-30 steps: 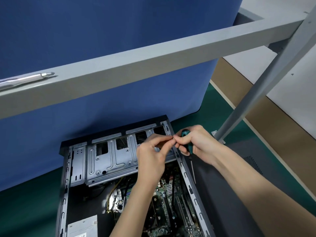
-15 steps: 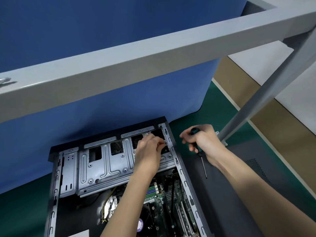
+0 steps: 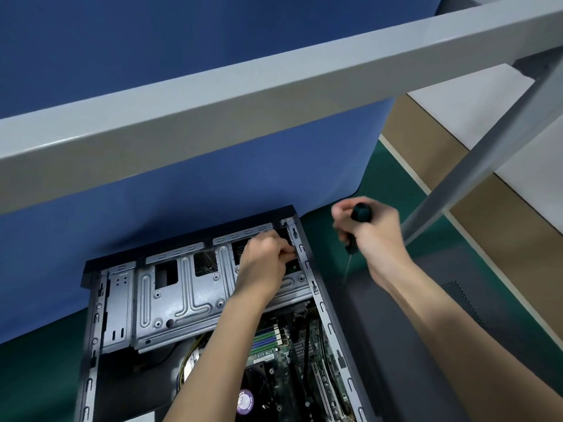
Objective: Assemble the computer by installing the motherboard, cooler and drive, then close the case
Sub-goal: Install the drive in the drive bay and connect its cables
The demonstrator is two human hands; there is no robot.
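Observation:
The open computer case [image 3: 94, 315] lies flat on the green mat. Its grey metal drive cage [image 3: 182, 293] spans the far end, and the green motherboard [image 3: 289, 354] with the black cooler [image 3: 259, 391] shows below it. My left hand [image 3: 265, 263] reaches over the cage's right end, fingertips pinched together at the case's inner right rail; whatever they hold is too small to make out. My right hand [image 3: 371, 233] hovers right of the case and grips a dark green-handled screwdriver [image 3: 361, 213], its thin shaft pointing down toward the mat.
The dark case side panel [image 3: 426, 330] lies flat right of the case. A grey metal frame beam [image 3: 274, 102] crosses overhead and its slanted leg [image 3: 487, 147] descends at the right. A blue partition [image 3: 213, 193] stands just behind the case.
My hands have separated: the left went down onto the cage's right end, the right swung out right of the case, raising the screwdriver upright.

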